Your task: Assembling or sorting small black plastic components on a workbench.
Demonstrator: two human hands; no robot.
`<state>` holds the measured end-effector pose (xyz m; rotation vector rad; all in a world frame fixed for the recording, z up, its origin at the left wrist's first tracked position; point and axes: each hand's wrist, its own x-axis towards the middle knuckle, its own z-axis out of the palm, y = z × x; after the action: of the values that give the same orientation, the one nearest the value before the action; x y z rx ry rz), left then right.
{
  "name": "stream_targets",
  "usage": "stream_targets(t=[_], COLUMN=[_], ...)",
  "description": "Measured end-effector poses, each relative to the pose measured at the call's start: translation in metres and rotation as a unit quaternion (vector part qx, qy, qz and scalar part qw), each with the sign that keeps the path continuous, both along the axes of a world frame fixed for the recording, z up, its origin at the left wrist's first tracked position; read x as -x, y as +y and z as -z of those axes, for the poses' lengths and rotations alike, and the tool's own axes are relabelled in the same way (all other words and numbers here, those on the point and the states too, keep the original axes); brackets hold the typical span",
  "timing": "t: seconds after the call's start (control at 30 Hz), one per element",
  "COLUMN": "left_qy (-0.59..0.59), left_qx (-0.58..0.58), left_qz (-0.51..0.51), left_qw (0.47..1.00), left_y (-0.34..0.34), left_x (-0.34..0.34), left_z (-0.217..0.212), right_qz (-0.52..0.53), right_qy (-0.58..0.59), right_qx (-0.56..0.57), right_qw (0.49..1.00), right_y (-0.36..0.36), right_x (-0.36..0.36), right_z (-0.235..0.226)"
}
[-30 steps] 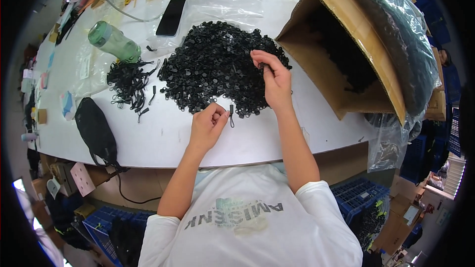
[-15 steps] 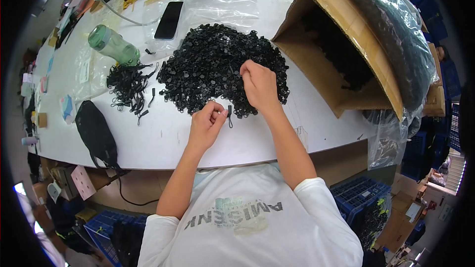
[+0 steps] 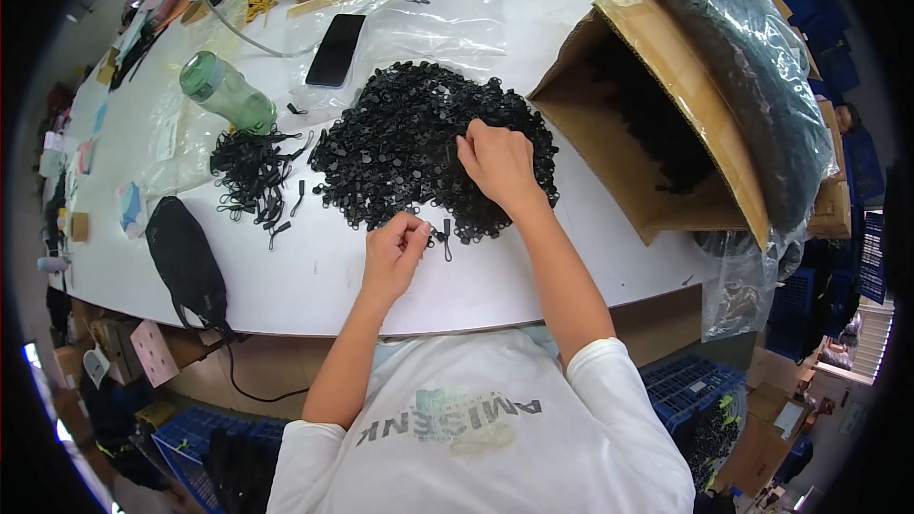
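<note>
Evidently, picking at the black pile [image 3: 400, 138] was the step in hand. It lay under the right hand [image 3: 500, 164], whose fingertips were hidden, so I couldn't tell whether they gripped anything. The left hand [image 3: 388, 247] had its fingers curled together, a looped pull [image 3: 447, 240] just beside them; any hold was unclear. The next move seemed to call for a neat pinch. Beyond the left fingers, a phone [image 3: 335, 49] lay on the counter [image 3: 286, 290]; right of the right fingers gaped a box [image 3: 595, 167].
</note>
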<state>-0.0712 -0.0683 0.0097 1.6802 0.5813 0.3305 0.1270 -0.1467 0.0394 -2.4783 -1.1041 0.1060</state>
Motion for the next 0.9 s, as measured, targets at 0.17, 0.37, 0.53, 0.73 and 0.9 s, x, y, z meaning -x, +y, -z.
stream_targets(t=[0.17, 0.37, 0.53, 0.73, 0.9], left_qy=[-0.009, -0.005, -0.008, -0.016, -0.044], left_qx=[-0.005, -0.005, 0.018, 0.016, -0.065], left_qz=[0.018, 0.003, -0.011, 0.014, 0.045], left_qw=[1.0, 1.0, 1.0, 1.0, 0.996], left_y=[0.002, 0.002, 0.006, 0.0, -0.022], left_x=[-0.006, 0.004, 0.008, -0.009, -0.011], left_z=[-0.001, -0.004, 0.002, 0.008, -0.022], right_qz=[-0.042, -0.027, 0.134, 0.307, 0.07], right_qy=[-0.035, 0.087, 0.205, 0.299, 0.539], right_qx=[0.051, 0.009, -0.208, -0.394, -0.365], right_qw=[0.997, 0.996, 0.947, 0.813, 0.756], right_y=[0.009, -0.006, -0.107, -0.135, -0.064], right_x=[0.007, -0.002, -0.064, -0.008, 0.078], right_z=[0.006, -0.003, -0.015, 0.024, 0.01])
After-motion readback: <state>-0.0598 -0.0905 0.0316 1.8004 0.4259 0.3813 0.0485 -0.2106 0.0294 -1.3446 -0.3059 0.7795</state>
